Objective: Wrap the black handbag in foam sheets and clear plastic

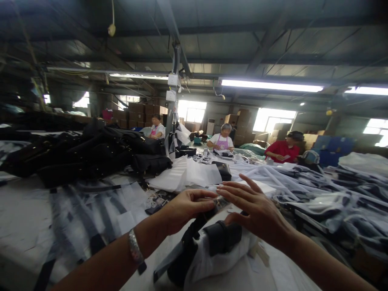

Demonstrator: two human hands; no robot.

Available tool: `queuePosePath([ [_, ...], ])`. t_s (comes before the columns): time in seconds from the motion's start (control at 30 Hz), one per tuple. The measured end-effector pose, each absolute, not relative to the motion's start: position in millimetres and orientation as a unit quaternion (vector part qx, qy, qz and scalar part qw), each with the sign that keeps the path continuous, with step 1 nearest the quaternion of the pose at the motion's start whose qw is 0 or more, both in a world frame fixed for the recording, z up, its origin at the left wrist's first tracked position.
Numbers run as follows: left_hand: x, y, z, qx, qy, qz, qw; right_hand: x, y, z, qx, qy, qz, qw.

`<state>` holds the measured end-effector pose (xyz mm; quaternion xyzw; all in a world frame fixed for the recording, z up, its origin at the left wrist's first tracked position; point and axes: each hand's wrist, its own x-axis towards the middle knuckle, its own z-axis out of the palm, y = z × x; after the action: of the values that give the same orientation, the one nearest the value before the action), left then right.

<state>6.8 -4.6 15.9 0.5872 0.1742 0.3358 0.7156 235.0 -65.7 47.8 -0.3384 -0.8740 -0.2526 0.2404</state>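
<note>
A black handbag [224,237] lies on the table just in front of me, partly wrapped in thin white foam sheet [216,264]. From its left side a dark strap [200,224] rises to my left hand [189,208], whose fingers are closed on the strap's upper end. Something small and shiny, perhaps clear film over hardware, shows at those fingertips; blur hides its details. Above the bag's right side is my right hand [257,208], fingers stretched out and thumb apart, fingertips near that same strap end.
Black bags [91,149] are heaped at the left. Plastic-wrapped straps [97,214] lie nearer. White sheets [194,173] and a small black bag [222,170] lie ahead, with wrapped pieces [327,198] piled at right. Several people work across the table, including one in red [281,151].
</note>
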Motion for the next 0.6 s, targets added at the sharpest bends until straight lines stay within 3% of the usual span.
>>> queuePosePath([
  [0.3,6.1,-19.7,-15.1,0.586,0.229,0.485,0.607,246.5,-58.4,41.7,-0.381,-0.831,-0.302,0.269],
  [0.47,5.9,-17.4,-7.1,0.587,0.223,0.425,0.652,238.4,-66.0,43.6,-0.350,-0.848,-0.306,0.253],
  [0.6,7.3,-14.7,3.3,0.699,0.181,0.347,0.599,237.6,-64.0,43.3,-0.387,-0.832,-0.300,0.262],
])
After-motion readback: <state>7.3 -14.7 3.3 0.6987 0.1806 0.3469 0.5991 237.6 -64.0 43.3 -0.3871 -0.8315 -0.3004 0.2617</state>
